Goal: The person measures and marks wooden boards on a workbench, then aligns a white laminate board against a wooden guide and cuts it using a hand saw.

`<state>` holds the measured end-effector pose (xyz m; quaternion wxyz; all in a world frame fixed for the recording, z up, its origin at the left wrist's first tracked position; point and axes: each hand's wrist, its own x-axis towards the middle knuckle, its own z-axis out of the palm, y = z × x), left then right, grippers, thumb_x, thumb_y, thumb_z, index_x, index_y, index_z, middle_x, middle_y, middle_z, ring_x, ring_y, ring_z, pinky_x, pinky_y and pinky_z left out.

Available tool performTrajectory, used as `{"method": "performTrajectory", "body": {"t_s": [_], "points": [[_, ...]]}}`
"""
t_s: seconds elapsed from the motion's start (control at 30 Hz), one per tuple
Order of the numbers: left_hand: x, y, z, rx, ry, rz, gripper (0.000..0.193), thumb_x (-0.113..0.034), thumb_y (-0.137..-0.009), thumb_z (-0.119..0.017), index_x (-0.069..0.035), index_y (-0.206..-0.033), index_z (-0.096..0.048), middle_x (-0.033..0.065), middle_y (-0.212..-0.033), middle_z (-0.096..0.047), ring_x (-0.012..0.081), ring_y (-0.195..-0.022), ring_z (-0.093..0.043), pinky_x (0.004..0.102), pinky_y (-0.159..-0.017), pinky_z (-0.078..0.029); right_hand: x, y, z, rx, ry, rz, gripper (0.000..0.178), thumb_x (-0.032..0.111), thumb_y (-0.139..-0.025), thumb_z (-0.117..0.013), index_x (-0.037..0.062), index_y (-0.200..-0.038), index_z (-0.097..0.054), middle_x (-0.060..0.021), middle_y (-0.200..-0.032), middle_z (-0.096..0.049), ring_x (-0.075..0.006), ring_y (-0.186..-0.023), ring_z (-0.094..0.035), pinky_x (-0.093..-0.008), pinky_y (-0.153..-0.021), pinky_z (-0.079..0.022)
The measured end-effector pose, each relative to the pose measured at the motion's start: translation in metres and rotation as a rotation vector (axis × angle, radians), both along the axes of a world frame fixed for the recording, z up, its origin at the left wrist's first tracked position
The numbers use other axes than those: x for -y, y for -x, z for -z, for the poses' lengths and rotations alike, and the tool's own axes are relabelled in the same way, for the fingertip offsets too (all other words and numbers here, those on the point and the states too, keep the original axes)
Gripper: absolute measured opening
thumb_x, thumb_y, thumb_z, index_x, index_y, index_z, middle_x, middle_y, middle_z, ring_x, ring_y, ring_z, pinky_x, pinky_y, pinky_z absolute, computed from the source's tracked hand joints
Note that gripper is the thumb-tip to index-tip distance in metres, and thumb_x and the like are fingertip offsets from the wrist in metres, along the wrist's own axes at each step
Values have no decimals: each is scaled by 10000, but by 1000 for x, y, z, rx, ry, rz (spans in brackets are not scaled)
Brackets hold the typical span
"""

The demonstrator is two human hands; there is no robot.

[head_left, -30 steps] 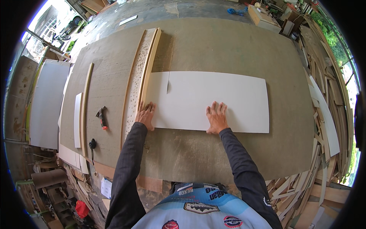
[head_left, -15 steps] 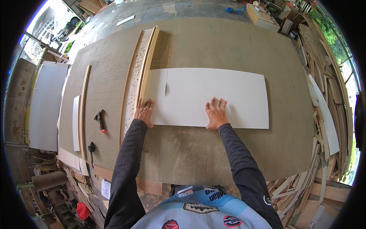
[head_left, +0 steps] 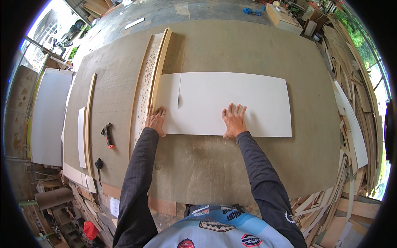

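A white rectangular panel [head_left: 206,101] lies flat on a large brown board. From its far edge a dark line, like a slit, runs toward me and stops partway across. My left hand [head_left: 156,120] rests with fingers stretched on the panel's near left corner, beside a light wooden strip [head_left: 161,62]. Farther right, my right hand [head_left: 234,120] presses flat near the panel's near edge, fingers and thumb spread. Neither hand grips anything. Along the strip's left side is a pale piece dotted with holes or spots [head_left: 145,82].
To the left lie a hammer [head_left: 108,135], a tape measure [head_left: 99,163], a narrow wooden strip [head_left: 90,118] and a narrow white piece [head_left: 82,136]. The brown board [head_left: 231,173] spans the work area. Piles of wood offcuts [head_left: 349,103] line the right side.
The dark line in the panel reaches slightly farther toward me. Both hands stay in nearly the same place on the panel; the view has shifted a little.
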<state>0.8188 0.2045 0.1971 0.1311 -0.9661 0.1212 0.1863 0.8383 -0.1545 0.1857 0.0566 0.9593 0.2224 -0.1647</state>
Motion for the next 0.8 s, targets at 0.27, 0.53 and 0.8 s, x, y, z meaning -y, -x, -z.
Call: {"method": "performTrajectory", "body": {"t_s": [0.27, 0.53, 0.8], "points": [[4, -15, -5, -3, -29, 3, 1334, -425, -458, -875, -17, -1547, -221, 197, -1541, -383, 261, -1397, -435, 517, -1235, 56, 1, -13, 3, 24, 6, 0, 1234, 432, -455, -901, 67, -1503, -360, -297, -1548, -283, -580, -1382, -286, -802, -1055, -172], [5, -29, -8, -2, -12, -1, 1305, -408, -461, -872, -30, -1543, -249, 197, -1532, -396, 238, -1396, -438, 496, -1243, 46, 1, -28, 1, -3, -10, 14, 1237, 379, -450, -895, 51, -1509, -345, -294, -1554, -280, -581, -1393, -266, -826, -1047, -129], [4, -43, -5, 27, -15, 8, 1303, -399, -446, -879, -29, -1537, -270, 207, -1511, -424, 232, -1398, -434, 485, -1246, 37, 1, -44, 4, 2, -24, 15, 1234, 348, -427, -880, 51, -1504, -355, -294, -1555, -277, -584, -1395, -258, -835, -1034, -130]]}}
